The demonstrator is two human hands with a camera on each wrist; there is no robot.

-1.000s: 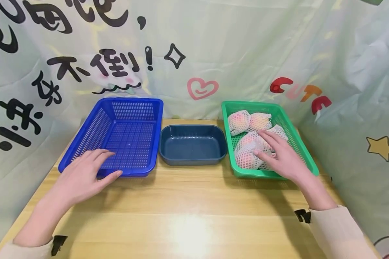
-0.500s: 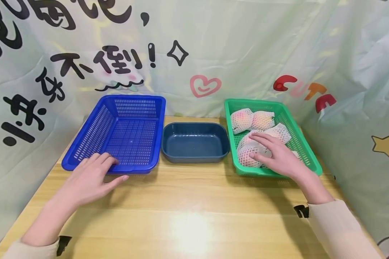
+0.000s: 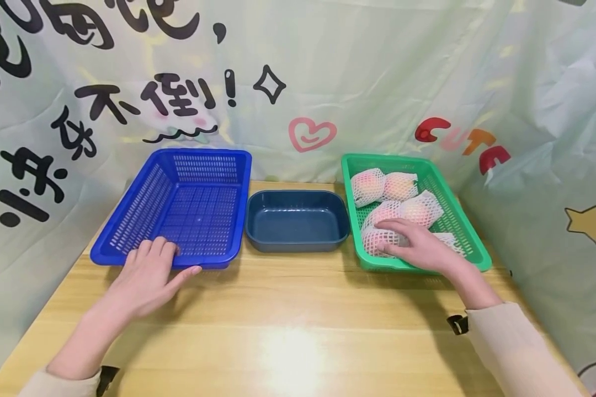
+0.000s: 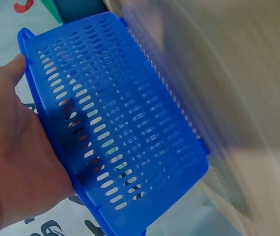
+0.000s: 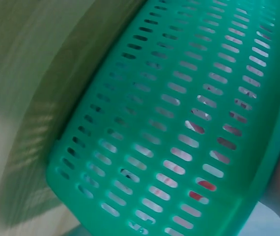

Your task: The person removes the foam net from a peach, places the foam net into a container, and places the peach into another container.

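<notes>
In the head view my left hand (image 3: 146,275) lies over the front rim of a blue plastic basket (image 3: 243,220). Its fingers bend over the rim into the basket, and dark finger shapes show through the slots in the left wrist view; the thumb lies along the outside. A green basket (image 3: 464,220) holds several round fruits in white foam nets, pink and yellowish underneath. Over its front left fruit (image 3: 372,242) is my right hand (image 3: 422,248), fingers above and thumb lower, loosely bent; whether they touch the net is unclear. The right wrist view mostly shows the basket's slotted wall.
Between the two baskets stands a dark blue oval-cornered dish (image 3: 298,220) with nothing in it. All three stand on a light wooden table (image 3: 298,309). Behind and beside them hangs a printed cloth (image 3: 377,71) with black lettering and a pink heart.
My left hand has moved slightly right and lowered its fingers over the blue basket's rim. The right hand has moved left and down, from above the fruits to the front left one.
</notes>
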